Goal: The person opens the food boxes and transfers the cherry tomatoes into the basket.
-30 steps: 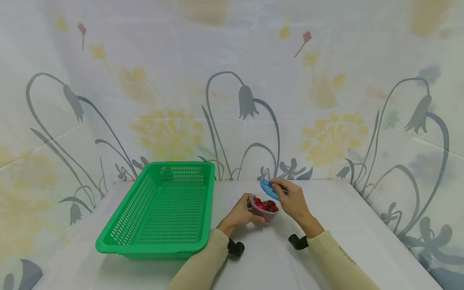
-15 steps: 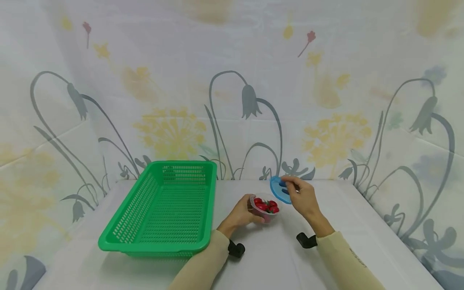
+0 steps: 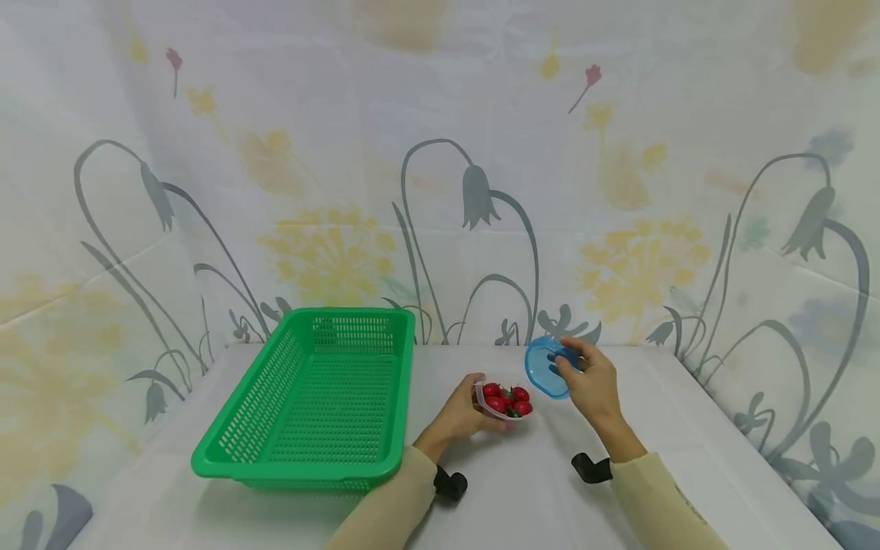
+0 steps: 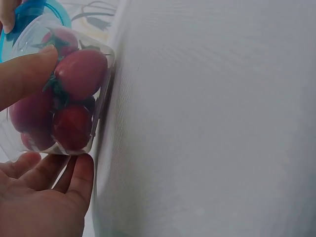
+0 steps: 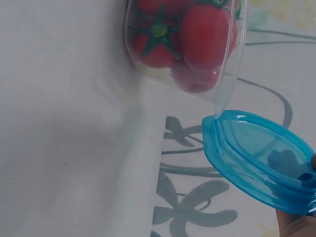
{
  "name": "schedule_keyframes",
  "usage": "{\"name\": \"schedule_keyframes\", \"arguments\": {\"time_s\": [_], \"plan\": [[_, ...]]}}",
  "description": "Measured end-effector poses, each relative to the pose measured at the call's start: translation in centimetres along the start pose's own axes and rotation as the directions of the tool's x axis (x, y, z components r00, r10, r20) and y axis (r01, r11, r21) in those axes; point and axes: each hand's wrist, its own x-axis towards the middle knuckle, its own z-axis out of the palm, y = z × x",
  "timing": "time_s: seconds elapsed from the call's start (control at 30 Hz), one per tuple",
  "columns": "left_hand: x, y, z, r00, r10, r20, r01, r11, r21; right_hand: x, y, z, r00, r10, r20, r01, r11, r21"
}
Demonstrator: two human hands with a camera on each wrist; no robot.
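A person's left hand (image 3: 459, 413) grips a clear plastic tub (image 5: 229, 79) of red tomatoes (image 3: 496, 404), its mouth uncovered. The right hand (image 3: 595, 383) pinches a tilted blue lid (image 3: 541, 373) just right of the tub. A green perforated basket (image 3: 330, 412) stands farther left, nearer the left hand.

Green basket (image 3: 330, 412) is the big obstacle, hogging the left side. There's a bare strip of surface (image 3: 438, 382) between it and the tub (image 5: 227, 94), but the left sleeve (image 3: 388, 496) plugs the near end. Left hand (image 3: 461, 412) blocks the tub's left, blue lid (image 3: 543, 367) crowds its right. Past the right hand (image 3: 593, 382)? Loads of room.
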Motion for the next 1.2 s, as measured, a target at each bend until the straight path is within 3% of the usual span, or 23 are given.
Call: {"name": "schedule_keyframes", "arguments": {"time_s": [0.27,0.57,0.87,1.07,1.2], "plan": [[-0.2,-0.1,0.4,1.0,-0.012,-0.013,0.012,1.0,-0.024,-0.4,0.4,-0.4,0.985,0.116,-0.132,-0.111,0.993,0.044],[-0.4,-0.4,0.3,1.0,-0.007,-0.016,0.007,1.0,-0.023,-0.4,1.5,-0.6,0.94,0.268,-0.211,-0.255,0.963,0.087],[-0.8,-0.4,0.0,1.0,0.018,-0.01,-0.019,0.997,-0.078,-0.6,2.9,-0.5,0.917,0.357,-0.177,-0.362,0.932,0.007],[-1.1,-0.3,0.0,0.999,0.027,-0.019,-0.029,0.996,-0.079,-0.7,3.3,-0.7,0.922,0.356,-0.153,-0.37,0.926,-0.074],[-1.2,-0.3,0.2,0.999,0.028,-0.025,-0.029,0.997,-0.071,-0.8,3.5,-1.5,0.939,0.337,-0.071,-0.344,0.927,-0.151]]}}
